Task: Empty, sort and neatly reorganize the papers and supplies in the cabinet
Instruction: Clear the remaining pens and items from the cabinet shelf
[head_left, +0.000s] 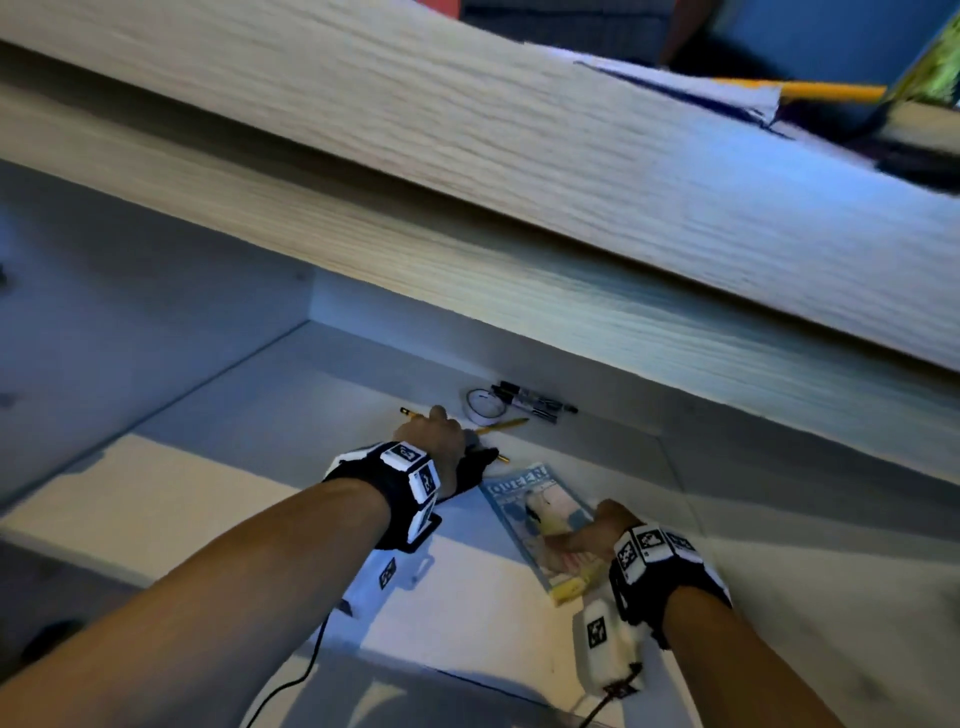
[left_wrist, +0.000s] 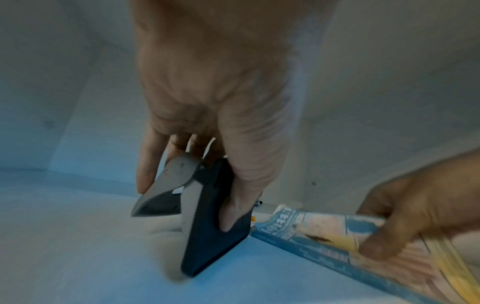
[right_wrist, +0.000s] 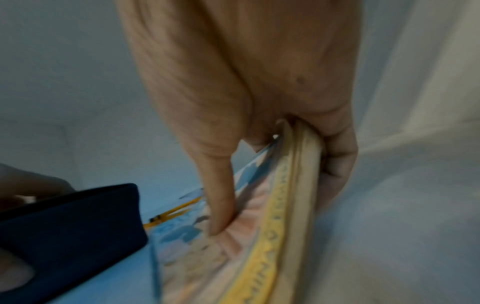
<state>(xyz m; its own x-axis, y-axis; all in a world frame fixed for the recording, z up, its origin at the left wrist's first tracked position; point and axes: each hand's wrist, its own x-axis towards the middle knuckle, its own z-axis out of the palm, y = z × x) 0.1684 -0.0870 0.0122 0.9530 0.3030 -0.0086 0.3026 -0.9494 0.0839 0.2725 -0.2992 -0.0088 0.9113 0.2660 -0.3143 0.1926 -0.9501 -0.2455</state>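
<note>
While both arms reach into the cabinet shelf, the left hand grips a black and grey stapler, fingers curled round its body and its black end resting on the shelf floor, left of the magazine. The right hand pinches the near edge of a stack of magazines, thumb on the cover and fingers underneath, raising that edge off the shelf. Farther in lie yellow pencils, black markers and a clear tape roll, close together near the back wall.
</note>
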